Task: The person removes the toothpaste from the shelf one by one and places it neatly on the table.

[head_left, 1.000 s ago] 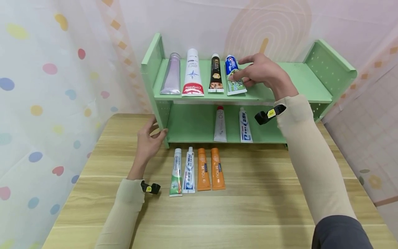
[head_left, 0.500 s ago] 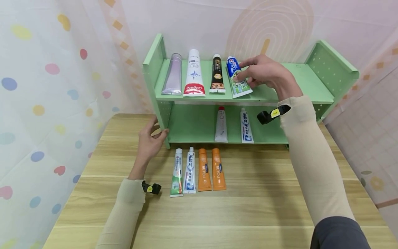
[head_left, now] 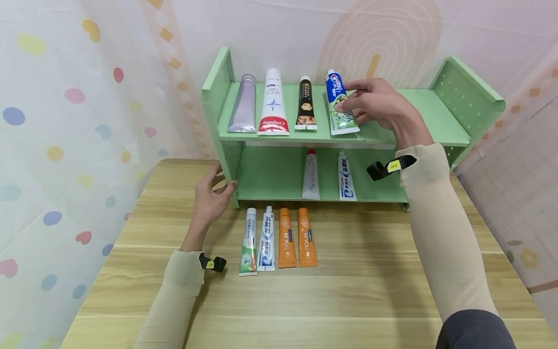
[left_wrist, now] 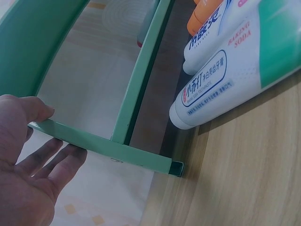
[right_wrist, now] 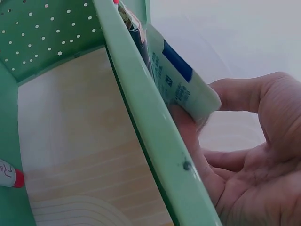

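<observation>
My right hand (head_left: pixel 383 107) pinches a blue and green Crest toothpaste tube (head_left: pixel 336 92) above the upper tier of a green shelf (head_left: pixel 388 133). The tube leans, its cap toward the back. In the right wrist view its flat crimped end (right_wrist: pixel 200 101) sits between thumb and fingers, just past the shelf edge. My left hand (head_left: pixel 210 198) grips the shelf's left side panel (left_wrist: pixel 89 141), thumb on one face and fingers on the other. Left of the Crest tube lie a black tube (head_left: pixel 306 104), a white and red Colgate tube (head_left: pixel 272 104) and a lilac tube (head_left: pixel 243 106).
On the lower tier lie a grey red-capped tube (head_left: pixel 310 177) and a blue and white tube (head_left: pixel 346 179). In front, on the wooden table (head_left: pixel 348 300), are a green and white tube (head_left: pixel 248 242), another blue and white tube (head_left: pixel 266 242) and two orange tubes (head_left: pixel 286 240).
My right hand has lifted the Crest tube and carried it to the right, widening its gap from the black tube. The left hand keeps its grip on the side panel.
</observation>
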A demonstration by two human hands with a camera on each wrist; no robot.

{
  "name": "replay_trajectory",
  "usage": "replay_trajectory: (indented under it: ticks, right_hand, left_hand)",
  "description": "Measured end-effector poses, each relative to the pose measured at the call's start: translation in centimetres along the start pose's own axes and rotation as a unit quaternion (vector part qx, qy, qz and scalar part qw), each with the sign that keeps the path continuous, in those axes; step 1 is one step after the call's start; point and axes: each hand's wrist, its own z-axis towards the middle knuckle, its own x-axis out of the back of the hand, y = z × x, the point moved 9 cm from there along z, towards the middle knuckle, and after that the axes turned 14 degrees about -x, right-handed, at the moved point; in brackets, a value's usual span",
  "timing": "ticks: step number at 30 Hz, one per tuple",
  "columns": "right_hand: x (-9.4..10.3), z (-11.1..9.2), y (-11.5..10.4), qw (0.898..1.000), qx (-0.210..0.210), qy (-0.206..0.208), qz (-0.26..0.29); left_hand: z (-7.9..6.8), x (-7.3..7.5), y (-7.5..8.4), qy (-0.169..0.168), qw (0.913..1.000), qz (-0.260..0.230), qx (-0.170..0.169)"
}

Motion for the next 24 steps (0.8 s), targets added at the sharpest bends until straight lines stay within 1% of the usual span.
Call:
replay_trajectory:
  ticks: [5,13,16,19,20,24]
  right_hand:
    - [0.0,-0.3,0.4,0.999,0.019,-0.015,0.044]
    - [0.3,-0.9,1.1,0.994,0.033,-0.007,0.100]
    - [0.3,-1.2,1.2,0.993,0.046,-0.005,0.112]
    - [0.3,-1.6,1.3,0.991,0.061,-0.006,0.122]
    - [0.4,-1.7,1.4,0.990,0.065,-0.004,0.123]
    - [0.5,-2.2,1.7,0.987,0.081,0.003,0.138]
  left_hand:
    - [-0.2,0.4,-0.1,0.003,1.0000,0.008,0.000]
    - [-0.2,0.5,-0.2,0.001,0.9999,0.010,-0.003]
    - [-0.2,0.4,0.0,0.000,0.9999,0.014,-0.002]
    - [-0.3,0.5,0.1,0.000,0.9999,0.015,-0.007]
    - [-0.3,0.5,0.6,0.000,0.9999,0.013,-0.006]
    - [-0.3,0.4,0.8,0.001,1.0000,0.009,-0.002]
